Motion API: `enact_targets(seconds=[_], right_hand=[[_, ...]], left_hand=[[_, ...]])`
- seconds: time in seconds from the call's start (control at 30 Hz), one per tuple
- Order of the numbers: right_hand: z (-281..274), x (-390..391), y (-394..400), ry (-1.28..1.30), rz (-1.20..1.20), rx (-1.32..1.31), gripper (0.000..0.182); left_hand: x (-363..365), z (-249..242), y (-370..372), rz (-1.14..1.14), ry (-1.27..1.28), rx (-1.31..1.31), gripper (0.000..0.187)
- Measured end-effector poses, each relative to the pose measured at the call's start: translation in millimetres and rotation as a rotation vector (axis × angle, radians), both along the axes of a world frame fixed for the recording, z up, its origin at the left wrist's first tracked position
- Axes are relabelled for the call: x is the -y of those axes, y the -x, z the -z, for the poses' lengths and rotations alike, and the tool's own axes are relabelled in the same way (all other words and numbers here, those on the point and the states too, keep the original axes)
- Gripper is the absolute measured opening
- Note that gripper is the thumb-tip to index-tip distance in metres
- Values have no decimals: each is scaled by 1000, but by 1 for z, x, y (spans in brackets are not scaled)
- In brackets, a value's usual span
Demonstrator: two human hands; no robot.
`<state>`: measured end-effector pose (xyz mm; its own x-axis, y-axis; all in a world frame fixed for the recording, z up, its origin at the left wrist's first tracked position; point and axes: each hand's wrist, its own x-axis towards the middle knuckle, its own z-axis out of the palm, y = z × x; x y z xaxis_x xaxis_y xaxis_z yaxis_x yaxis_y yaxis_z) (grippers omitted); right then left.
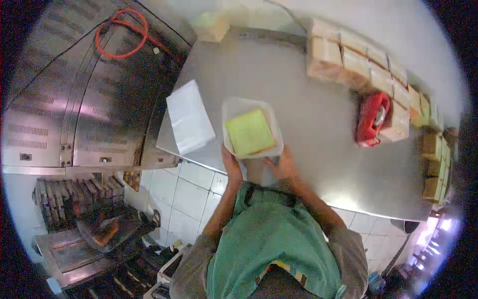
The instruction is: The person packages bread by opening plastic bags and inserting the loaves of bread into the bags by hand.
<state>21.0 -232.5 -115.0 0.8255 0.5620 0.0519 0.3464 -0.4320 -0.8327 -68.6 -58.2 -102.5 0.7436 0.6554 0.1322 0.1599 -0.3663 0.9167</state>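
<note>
Over the near edge of the metal table, a shallow white square tray [273, 142] with rounded corners sits between my hands. Inside it lies a flat yellow-green square [250, 132], like a sheet or stack of paper. My left hand [233, 165] grips the tray's near left corner, and my right hand [284, 163] has its fingers closed at the near right corner. To the left of the tray, a white sheet or stack of paper [190, 117] rests at the table's edge.
Wrapped brown blocks [358, 60] line the table's back right, with more packs [434, 167] at the far right. A red tape dispenser [372, 119] stands before them. Louvred metal cabinets [109, 104] with a red hose [122, 56] are on the left. Below them a person [107, 231] is partly visible.
</note>
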Motion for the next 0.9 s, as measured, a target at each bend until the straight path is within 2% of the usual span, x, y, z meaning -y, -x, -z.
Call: enact_targets(seconds=[0.03,0.1,0.13,0.2,0.27,0.33,0.4,0.47,0.5,0.57,0.63,0.7,0.77,0.83,0.9], right_hand=[[16,-5,-4,11,-2,52,72],[11,-21,-18,-55,5,82,72],[-5,-32,-27,-133,9,60,71],[-38,-59,-51,49,-58,137,64],[-54,-85,-69,-368,105,-189,56],[-43,-107,-92,-372,190,-240,49],[-2,-117,-133,37,204,-14,43],[-23,-147,-163,-94,249,-41,41],[-30,-162,-180,-160,271,-58,41],[1,-187,-223,-102,293,30,36],[-17,-218,-249,-197,287,111,32],[16,-240,-291,-102,289,286,31],[-12,-257,-305,61,266,-139,44],[14,-279,-310,-289,318,174,40],[29,-289,-276,-324,384,170,39]], left_hand=[[8,19,9,19,718,353,56],[17,0,11,180,429,149,74],[11,-9,-2,225,497,195,76],[-4,-25,-30,317,629,284,80],[-38,-21,-62,321,443,100,80],[-66,-42,-90,333,278,-4,79],[-85,-32,-108,299,325,82,73],[-103,-38,-116,286,427,120,69],[-111,-36,-113,257,407,135,64],[-129,-30,-96,192,367,160,55],[-142,-49,-74,92,251,41,45],[-156,-50,-47,-15,138,-10,34],[-170,-46,-18,-84,-30,21,27],[-180,-40,6,-211,-94,-50,25],[-188,-28,31,-351,-185,-150,23]])
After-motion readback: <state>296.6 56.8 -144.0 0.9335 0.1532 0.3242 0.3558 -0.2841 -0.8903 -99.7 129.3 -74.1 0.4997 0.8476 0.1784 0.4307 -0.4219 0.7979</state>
